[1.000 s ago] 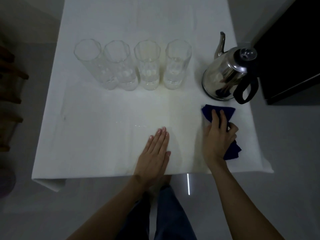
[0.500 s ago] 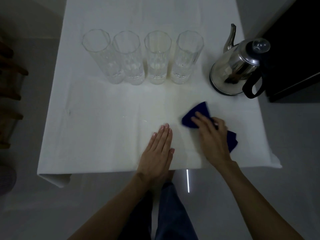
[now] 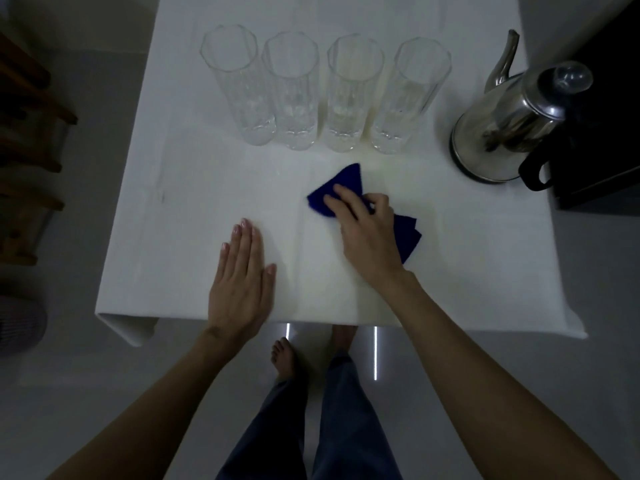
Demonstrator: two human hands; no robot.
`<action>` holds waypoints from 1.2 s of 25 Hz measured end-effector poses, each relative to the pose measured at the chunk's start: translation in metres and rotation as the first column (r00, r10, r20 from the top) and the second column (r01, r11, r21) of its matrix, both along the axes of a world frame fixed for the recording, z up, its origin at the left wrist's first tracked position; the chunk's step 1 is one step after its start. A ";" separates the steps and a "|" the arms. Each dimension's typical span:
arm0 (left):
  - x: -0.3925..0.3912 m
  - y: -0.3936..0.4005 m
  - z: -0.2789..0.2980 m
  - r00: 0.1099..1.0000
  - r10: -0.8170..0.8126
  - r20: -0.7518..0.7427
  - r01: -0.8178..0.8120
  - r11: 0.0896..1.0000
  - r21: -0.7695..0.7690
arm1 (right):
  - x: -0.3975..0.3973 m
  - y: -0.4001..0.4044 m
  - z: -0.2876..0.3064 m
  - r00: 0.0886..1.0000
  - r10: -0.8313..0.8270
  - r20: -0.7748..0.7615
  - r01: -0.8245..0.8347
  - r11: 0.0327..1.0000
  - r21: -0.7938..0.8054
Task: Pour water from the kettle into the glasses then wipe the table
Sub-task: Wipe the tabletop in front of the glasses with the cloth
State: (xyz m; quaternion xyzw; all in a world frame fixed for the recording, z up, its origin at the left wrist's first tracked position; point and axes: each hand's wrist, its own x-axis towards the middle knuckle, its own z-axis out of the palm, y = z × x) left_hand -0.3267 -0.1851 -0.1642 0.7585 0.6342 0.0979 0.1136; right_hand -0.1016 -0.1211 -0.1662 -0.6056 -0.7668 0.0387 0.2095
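Several tall clear glasses (image 3: 349, 95) stand in a row across the back of the white table (image 3: 180, 237), each with a little water at the bottom. The steel kettle (image 3: 502, 123) with a black handle stands upright at the right end of the row, spout pointing away. My right hand (image 3: 367, 233) presses a blue cloth (image 3: 346, 181) flat on the table's middle, just in front of the two right glasses. My left hand (image 3: 242, 282) lies flat, palm down, near the front edge, holding nothing.
A black cabinet or appliance (image 3: 602, 140) stands tight against the table's right side, touching the kettle handle. Wooden chair parts (image 3: 27, 140) are at the far left. A round grey object (image 3: 20, 327) sits on the floor at left. My legs and bare feet are below the front edge.
My right hand has slid the blue cloth leftwards from the right front area to the table's middle. My left hand stays flat in its place. The kettle and glasses have not moved.
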 end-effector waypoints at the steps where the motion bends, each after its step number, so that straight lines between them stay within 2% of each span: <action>1: 0.001 0.000 0.000 1.000 0.001 -0.002 -0.001 1.000 0.009 | 0.002 -0.012 -0.001 0.995 0.101 0.003 -0.101 0.995 -0.013; 3: 0.001 -0.001 0.000 1.000 -0.002 -0.004 0.003 1.000 0.021 | 0.016 -0.040 0.002 0.965 0.257 0.050 -0.256 0.966 -0.039; 5: -0.001 -0.001 0.001 1.000 -0.008 -0.007 0.008 0.999 0.031 | 0.045 -0.059 0.007 0.957 0.274 0.097 -0.272 0.962 -0.035; 6: -0.001 -0.001 0.001 1.000 -0.004 -0.005 0.004 0.999 0.039 | 0.060 -0.063 0.009 0.976 0.192 0.098 -0.191 0.981 -0.020; 8: 0.000 -0.001 0.000 1.000 0.010 0.003 -0.010 0.999 0.047 | 0.077 -0.056 0.011 0.989 -0.134 0.060 0.134 0.991 0.000; 10: 0.002 -0.001 -0.001 1.000 0.014 0.010 -0.015 0.999 0.048 | 0.068 -0.032 0.015 0.858 -0.513 0.034 0.514 0.855 -0.076; 11: 0.002 -0.001 -0.001 1.000 0.015 0.009 -0.015 0.999 0.048 | 0.057 -0.018 0.016 0.774 -0.631 0.051 0.631 0.764 -0.136; 13: 0.001 -0.001 -0.001 1.000 0.008 0.006 -0.009 0.999 0.044 | 0.025 0.007 0.017 0.668 -0.740 0.080 0.735 0.640 -0.223; 16: 0.001 0.000 -0.002 1.000 0.008 0.007 -0.008 0.998 0.057 | -0.023 0.031 0.015 0.629 -0.775 0.063 0.766 0.605 -0.215; 17: 0.001 -0.001 -0.002 1.000 0.009 0.009 -0.010 0.999 0.053 | -0.038 0.032 0.016 0.651 -0.757 0.050 0.746 0.628 -0.222; 19: 0.001 -0.001 -0.002 1.000 0.009 0.011 -0.009 0.999 0.048 | -0.062 0.029 0.020 0.794 -0.608 0.018 0.590 0.763 -0.263; 21: -0.001 0.000 -0.002 1.000 -0.001 0.006 0.000 0.998 0.056 | -0.061 0.018 0.023 0.963 -0.270 0.012 0.265 0.935 -0.237; 22: -0.001 0.000 -0.002 1.000 -0.011 0.010 0.010 0.998 0.056 | -0.050 0.013 0.022 0.995 -0.078 0.057 0.088 0.975 -0.202; 23: -0.002 0.001 -0.002 1.000 -0.018 0.021 0.017 0.999 0.050 | -0.033 0.009 0.021 0.981 0.117 0.157 -0.083 0.975 -0.207; 24: -0.002 0.001 -0.001 0.999 -0.021 0.038 0.020 0.999 0.043 | -0.016 0.005 0.024 0.965 0.216 0.146 -0.167 0.942 -0.290; 25: -0.003 0.002 -0.001 0.998 -0.024 0.058 0.022 0.999 0.037 | 0.002 -0.003 0.028 0.960 0.239 0.144 -0.189 0.937 -0.296; 26: -0.005 0.002 -0.001 0.997 -0.031 0.077 0.029 0.999 0.031 | 0.016 -0.008 0.036 0.978 0.161 0.137 -0.119 0.955 -0.271; 28: -0.014 0.006 0.002 0.995 -0.048 0.089 0.045 0.998 0.038 | 0.036 -0.012 0.032 0.975 -0.210 0.074 0.221 0.954 -0.204; 29: -0.021 0.009 0.004 0.995 -0.037 0.088 0.033 0.998 0.049 | 0.039 -0.010 0.028 0.911 -0.409 0.063 0.413 0.890 -0.195; 30: -0.028 0.013 0.006 0.996 -0.004 0.091 -0.001 0.998 0.057 | 0.035 0.000 0.024 0.812 -0.580 0.070 0.579 0.784 -0.224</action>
